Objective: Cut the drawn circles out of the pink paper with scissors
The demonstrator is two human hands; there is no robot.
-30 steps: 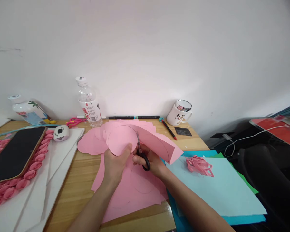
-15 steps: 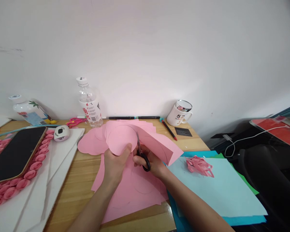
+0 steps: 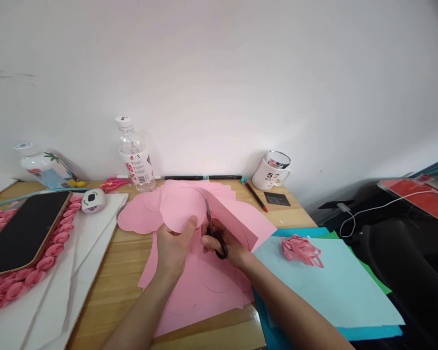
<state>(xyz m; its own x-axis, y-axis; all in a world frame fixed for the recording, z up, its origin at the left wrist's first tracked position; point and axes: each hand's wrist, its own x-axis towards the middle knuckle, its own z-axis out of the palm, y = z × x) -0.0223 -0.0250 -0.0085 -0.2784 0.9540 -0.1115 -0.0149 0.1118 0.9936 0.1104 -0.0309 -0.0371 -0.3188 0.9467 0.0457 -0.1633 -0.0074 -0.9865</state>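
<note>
My left hand (image 3: 173, 250) pinches the near edge of a pink paper sheet (image 3: 184, 206) with circles drawn on it, thumb on top. My right hand (image 3: 228, 245) grips black-handled scissors (image 3: 214, 232), whose blades point away from me and sit in the cut along a drawn circle. The lifted sheet bends upward between both hands. More pink sheets (image 3: 200, 289) lie flat on the wooden desk (image 3: 122, 270) beneath my wrists.
A water bottle (image 3: 134, 154), black pens (image 3: 202, 177), a red pencil (image 3: 254, 193) and a white mug (image 3: 270, 171) line the wall. A phone (image 3: 22, 231) lies on pink paper roses (image 3: 54, 245) at the left. Pink scraps (image 3: 301, 250) rest on light blue paper (image 3: 336, 287) at the right.
The scissors have crept slightly forward along the drawn circle, and the lifted sheet's right flap has shifted a little. Both hands stay in nearly the same place.
</note>
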